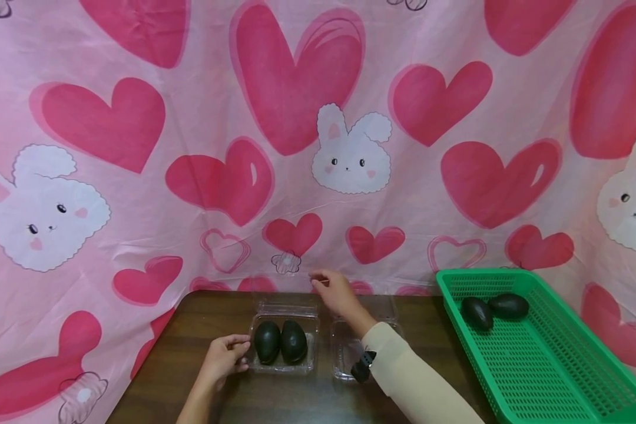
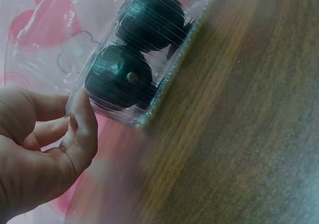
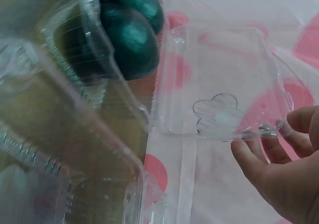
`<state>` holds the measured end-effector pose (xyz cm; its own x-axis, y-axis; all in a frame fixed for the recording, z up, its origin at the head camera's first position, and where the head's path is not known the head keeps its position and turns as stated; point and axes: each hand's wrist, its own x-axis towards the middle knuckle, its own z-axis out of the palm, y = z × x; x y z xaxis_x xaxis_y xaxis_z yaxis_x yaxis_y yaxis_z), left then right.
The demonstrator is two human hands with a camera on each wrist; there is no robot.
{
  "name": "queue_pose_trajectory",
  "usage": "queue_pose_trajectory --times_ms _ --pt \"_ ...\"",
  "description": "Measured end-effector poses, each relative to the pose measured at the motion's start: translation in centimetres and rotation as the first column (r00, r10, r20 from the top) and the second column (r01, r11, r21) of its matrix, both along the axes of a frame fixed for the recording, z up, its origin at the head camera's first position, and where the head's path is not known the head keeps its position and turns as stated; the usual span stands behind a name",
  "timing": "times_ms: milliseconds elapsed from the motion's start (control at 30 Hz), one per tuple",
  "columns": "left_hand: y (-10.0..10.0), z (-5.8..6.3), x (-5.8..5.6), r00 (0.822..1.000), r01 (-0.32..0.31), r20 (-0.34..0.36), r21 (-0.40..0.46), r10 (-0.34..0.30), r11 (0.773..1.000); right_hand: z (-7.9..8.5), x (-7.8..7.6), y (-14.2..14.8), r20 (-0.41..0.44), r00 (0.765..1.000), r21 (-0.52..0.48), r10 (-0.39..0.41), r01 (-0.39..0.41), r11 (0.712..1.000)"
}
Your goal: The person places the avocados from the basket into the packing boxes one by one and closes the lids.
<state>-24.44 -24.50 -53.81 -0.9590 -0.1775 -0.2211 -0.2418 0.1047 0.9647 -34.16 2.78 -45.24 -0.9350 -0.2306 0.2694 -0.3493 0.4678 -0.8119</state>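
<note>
Two dark avocados [image 1: 267, 343] lie side by side in a clear plastic clamshell container [image 1: 283, 370] on the table. Its transparent lid [image 3: 214, 79] stands raised at the back, against the patterned cloth. With thumb and fingers, my left hand [image 1: 224, 356] pinches the container's left rim, seen closely in the left wrist view. My right hand [image 1: 340, 294] reaches over a second clear container [image 1: 344, 353] and holds the raised lid's edge near a corner. That second container is open and partly hidden behind my right forearm.
A green plastic basket [image 1: 540, 377] stands at the right with two more avocados [image 1: 477, 313] at its far end. Pink cloth [image 1: 350, 212] with hearts and rabbits hangs right behind the brown wooden table [image 1: 191, 330]. A dark watch-like band [image 1: 364, 366] is on the right wrist.
</note>
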Motion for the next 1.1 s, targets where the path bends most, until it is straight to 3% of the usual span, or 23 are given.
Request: queue_pose_trajectory --times_ms 200,600,833,1100 --pt "0.0 0.0 0.0 1.0 0.004 0.001 0.0 -0.004 1.0 -0.3 1.1 0.3 -0.106 0.993 0.055 0.049 -0.044 0.998" --pt "0.0 -0.1 0.0 1.0 0.001 0.001 -0.002 -0.001 1.0 -0.4 3.6 0.6 -0.102 0.99 0.128 0.099 -0.086 0.988" --pt "-0.1 -0.3 0.0 1.0 0.013 0.01 -0.014 -0.013 1.0 -0.8 4.8 0.9 -0.209 0.969 0.189 0.135 -0.095 0.977" --pt "-0.1 -0.6 -0.2 1.0 0.01 0.001 -0.009 -0.01 1.0 -1.4 6.3 1.2 -0.231 0.951 0.251 0.206 -0.147 0.957"
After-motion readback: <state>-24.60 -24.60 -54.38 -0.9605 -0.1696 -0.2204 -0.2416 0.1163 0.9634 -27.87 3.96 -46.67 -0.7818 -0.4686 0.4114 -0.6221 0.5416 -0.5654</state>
